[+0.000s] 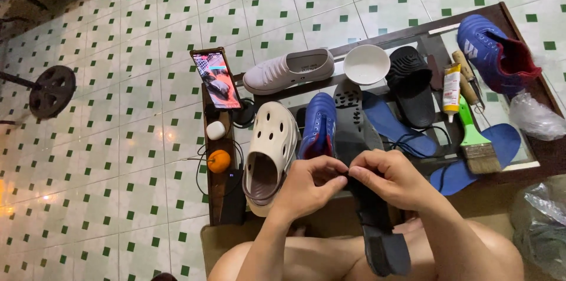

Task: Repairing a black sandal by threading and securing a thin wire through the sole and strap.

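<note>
Black sole (368, 198) pinched at edge by our left hand (306, 184) and right hand (392, 178); we judge edge-pressing step; next needs firm, even squeeze.

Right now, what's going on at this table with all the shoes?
A person seated at a low glass-topped table grips a dark shoe sole with both hands: the left hand and right hand pinch its upper part, while its lower end hangs over their lap. On the table lie a cream clog, a blue shoe, a white slip-on, a white bowl, a glue tube, a green-handled brush and a propped phone.
</note>
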